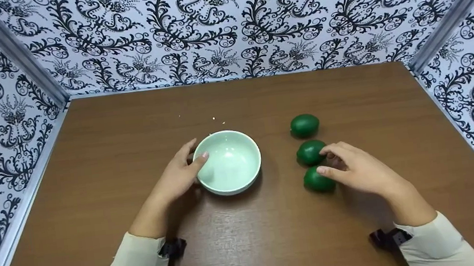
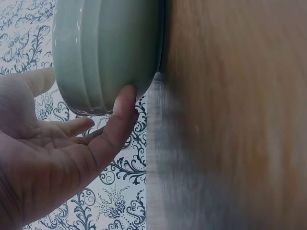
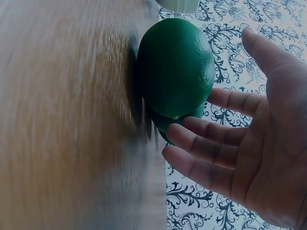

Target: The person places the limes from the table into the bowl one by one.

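A pale green bowl (image 1: 231, 162) stands upright on the brown table. My left hand (image 1: 178, 175) holds its left side, thumb over the rim and fingers against the outer wall. The left wrist view shows the bowl (image 2: 108, 48) from the side, with fingertips on it. Three dark green limes lie in a column right of the bowl: a far lime (image 1: 305, 125), a middle lime (image 1: 311, 152) and a near lime (image 1: 318, 179). Beside the near two is my right hand (image 1: 364, 170), thumb and fingers apart. The near lime (image 3: 175, 67) largely hides the others in the right wrist view.
The brown wooden table (image 1: 128, 118) is bounded by patterned black-and-white walls (image 1: 216, 28) at the back and sides. A few tiny pale crumbs (image 1: 213, 118) lie behind the bowl. Dark straps with wrist cameras sit at both sleeve cuffs.
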{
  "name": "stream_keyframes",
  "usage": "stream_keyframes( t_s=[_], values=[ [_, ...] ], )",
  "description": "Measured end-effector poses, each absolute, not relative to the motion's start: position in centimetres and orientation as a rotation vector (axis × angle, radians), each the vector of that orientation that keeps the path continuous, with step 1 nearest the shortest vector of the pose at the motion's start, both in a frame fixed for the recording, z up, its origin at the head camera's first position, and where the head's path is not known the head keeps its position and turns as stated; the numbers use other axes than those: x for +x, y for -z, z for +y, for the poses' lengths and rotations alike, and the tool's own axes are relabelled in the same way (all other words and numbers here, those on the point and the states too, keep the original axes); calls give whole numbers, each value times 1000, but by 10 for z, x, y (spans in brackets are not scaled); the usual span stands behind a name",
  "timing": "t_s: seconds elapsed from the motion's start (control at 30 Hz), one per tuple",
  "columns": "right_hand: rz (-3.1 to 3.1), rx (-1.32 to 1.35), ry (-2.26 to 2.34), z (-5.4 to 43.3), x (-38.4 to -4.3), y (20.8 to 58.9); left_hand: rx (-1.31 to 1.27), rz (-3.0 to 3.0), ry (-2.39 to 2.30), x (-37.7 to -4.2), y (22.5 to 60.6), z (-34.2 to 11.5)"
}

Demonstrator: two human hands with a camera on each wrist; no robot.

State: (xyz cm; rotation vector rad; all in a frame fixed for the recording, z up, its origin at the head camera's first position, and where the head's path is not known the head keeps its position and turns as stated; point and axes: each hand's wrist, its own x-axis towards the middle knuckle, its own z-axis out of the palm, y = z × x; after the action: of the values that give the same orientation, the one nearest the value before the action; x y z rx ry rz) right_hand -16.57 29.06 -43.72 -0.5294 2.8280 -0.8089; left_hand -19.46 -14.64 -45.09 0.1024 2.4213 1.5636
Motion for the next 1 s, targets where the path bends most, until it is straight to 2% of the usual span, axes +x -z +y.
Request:
stream_keyframes(
  t_s=[1.0],
  values=[
    [2860, -625, 701, 283, -162, 443, 135, 2532, -1448, -195, 451, -147]
  ],
)
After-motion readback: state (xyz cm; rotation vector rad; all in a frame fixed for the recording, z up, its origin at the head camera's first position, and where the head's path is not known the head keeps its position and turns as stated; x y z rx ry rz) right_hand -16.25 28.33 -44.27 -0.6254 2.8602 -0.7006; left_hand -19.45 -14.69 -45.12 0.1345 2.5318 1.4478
